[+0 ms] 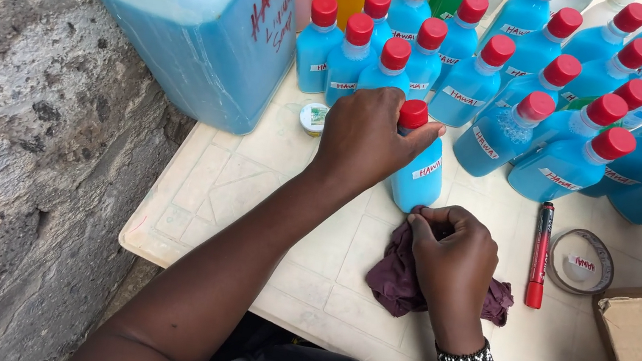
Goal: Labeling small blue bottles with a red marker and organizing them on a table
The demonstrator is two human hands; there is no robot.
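Both arms reaching forward, left hand [367,132] far, fingers curled downward in a grip, right hand [453,257] nearer, fingertips pinched, beaded band at wrist

One marker [539,254] – one rag [400,279]

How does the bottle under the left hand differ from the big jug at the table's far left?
The bottle is small and slim with a red cap; the jug is large and boxy. The left hand grips the bottle's top; nothing touches the jug. The bottle wears a small white label; the jug bears red handwriting. Both hold blue liquid.
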